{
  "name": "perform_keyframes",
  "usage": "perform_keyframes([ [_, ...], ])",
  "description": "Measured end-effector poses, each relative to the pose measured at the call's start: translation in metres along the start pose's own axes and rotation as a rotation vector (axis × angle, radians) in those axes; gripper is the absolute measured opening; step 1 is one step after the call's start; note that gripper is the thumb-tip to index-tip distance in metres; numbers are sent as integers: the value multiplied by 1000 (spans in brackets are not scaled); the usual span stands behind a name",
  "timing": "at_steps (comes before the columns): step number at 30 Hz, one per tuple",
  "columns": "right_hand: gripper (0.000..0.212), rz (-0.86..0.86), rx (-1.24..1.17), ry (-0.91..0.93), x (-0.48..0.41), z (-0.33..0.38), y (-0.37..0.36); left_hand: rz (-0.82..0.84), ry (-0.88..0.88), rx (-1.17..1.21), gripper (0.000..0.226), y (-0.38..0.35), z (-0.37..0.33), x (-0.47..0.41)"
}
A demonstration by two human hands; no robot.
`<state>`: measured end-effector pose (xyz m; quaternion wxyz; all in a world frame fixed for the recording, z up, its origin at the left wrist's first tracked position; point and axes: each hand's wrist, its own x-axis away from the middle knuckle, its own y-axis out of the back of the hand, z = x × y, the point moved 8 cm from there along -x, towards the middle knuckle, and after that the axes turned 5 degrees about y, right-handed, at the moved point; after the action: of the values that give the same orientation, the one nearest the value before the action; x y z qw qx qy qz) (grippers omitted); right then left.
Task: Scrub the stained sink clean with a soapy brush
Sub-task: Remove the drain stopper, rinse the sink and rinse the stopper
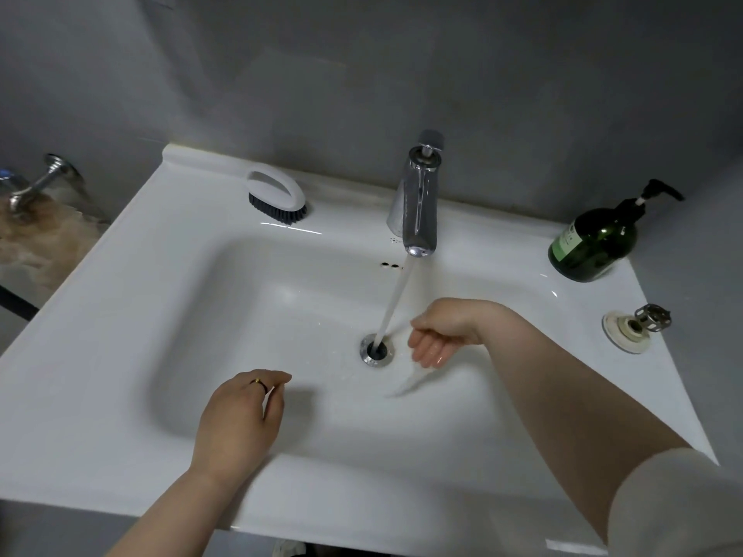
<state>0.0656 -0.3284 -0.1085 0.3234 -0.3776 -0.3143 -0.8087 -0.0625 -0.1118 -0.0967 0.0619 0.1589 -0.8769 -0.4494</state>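
Filling most of the view, the white sink sits against a grey wall, its basin looking white and wet, with no stain I can make out.

The right hand reaches in from the right rim with its wrist bent. Its palm faces the drain, and its fingers are relaxed, only slightly bent and glistening wet. It holds nothing and hangs just beside the water stream; motion blur hides whether the fingertips touch the water.

The left hand hovers over the near left part of the basin, back upward. Its fingers curl loosely downward and nothing shows in its grasp, though the fingertips themselves are hidden.

The chrome faucet stands at the back rim, running straight into the drain.

A dark green soap bottle with a black pump stands on the back right corner.

The brush, with a white loop handle and dark bristles, rests bristles down on the back ledge, left of the faucet and well apart from both hands.

A drain stopper lies on the right rim.

The metal-ringed drain sits in the basin floor.

A ring circles one finger of the left hand.
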Motion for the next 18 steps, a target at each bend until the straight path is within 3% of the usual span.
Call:
perform_keyframes([
  [2, 30, -183, -81, 54, 0, 1, 23, 10, 8, 4, 19, 0, 0, 0],
  [6, 31, -357, -622, 301, 2, 19, 51, 0, 4, -2, 18, 1, 0, 1],
  [12, 32, -214, -947, 437, 1, 62, 29, -30, -17, -5, 15, 3, 0, 1],
  [15, 37, -70, -888, 415, 0, 69, 9, -28, -11, 4, 15, 3, 1, 0],
  [18, 41, 76, -666, 296, -1, 57, -12, -35, -25, -5, 14, 4, -1, 1],
])
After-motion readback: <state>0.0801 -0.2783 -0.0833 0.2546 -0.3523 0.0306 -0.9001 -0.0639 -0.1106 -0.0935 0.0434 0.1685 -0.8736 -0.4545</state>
